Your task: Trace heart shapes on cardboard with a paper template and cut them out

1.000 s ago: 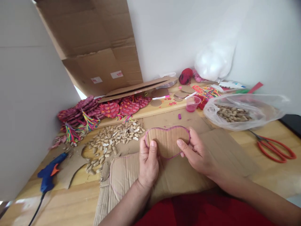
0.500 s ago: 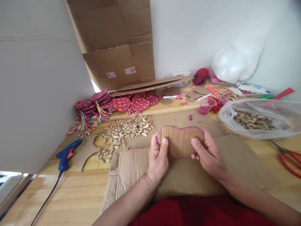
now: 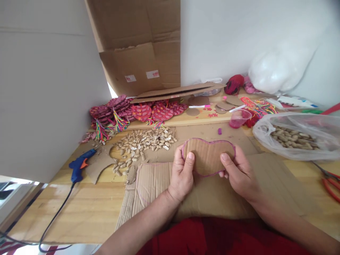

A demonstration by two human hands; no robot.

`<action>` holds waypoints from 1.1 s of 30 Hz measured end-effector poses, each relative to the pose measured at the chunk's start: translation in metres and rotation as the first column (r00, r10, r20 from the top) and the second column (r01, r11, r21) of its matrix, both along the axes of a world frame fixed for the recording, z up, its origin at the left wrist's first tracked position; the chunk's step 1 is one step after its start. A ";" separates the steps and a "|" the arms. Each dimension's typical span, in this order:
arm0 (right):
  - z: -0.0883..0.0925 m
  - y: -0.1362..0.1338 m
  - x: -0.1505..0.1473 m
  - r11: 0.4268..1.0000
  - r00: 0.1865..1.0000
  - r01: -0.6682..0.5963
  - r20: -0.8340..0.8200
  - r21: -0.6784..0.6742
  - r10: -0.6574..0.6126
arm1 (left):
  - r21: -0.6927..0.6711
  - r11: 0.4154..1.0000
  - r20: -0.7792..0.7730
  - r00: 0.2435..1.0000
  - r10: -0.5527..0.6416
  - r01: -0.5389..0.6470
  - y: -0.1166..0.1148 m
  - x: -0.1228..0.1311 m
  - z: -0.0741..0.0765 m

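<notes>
A cardboard cutout (image 3: 208, 156) with a rounded two-lobed shape and a purple outline is held level above the cardboard sheet (image 3: 212, 202). My left hand (image 3: 183, 173) grips its left end, thumb on top and fingers beneath. At the right end my right hand (image 3: 237, 171) pinches it the same way. Beyond the cutout lies a small purple piece (image 3: 219, 131). Peanut shells (image 3: 146, 141) are spread on the table behind my left hand.
A blue glue gun (image 3: 79, 164) with a cord lies at left. Decorated pink pieces (image 3: 159, 111) with tassels are at the back. Rightward are a pink cup (image 3: 239, 118), a plastic bag (image 3: 300, 136) of peanuts and red-handled scissors (image 3: 332, 184).
The whole view has shifted slightly, so things appear a little further right. Both hands keep their hold on the cutout.
</notes>
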State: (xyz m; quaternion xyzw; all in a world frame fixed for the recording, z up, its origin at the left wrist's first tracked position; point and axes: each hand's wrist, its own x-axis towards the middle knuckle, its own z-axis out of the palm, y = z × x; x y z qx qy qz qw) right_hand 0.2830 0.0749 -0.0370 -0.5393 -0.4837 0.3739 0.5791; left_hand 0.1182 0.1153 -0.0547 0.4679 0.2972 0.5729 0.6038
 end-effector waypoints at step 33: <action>0.005 -0.001 -0.006 1.000 1.000 -0.019 0.000 0.018 0.019 | -0.137 0.986 0.152 0.986 -0.070 0.092 0.000 0.000 0.005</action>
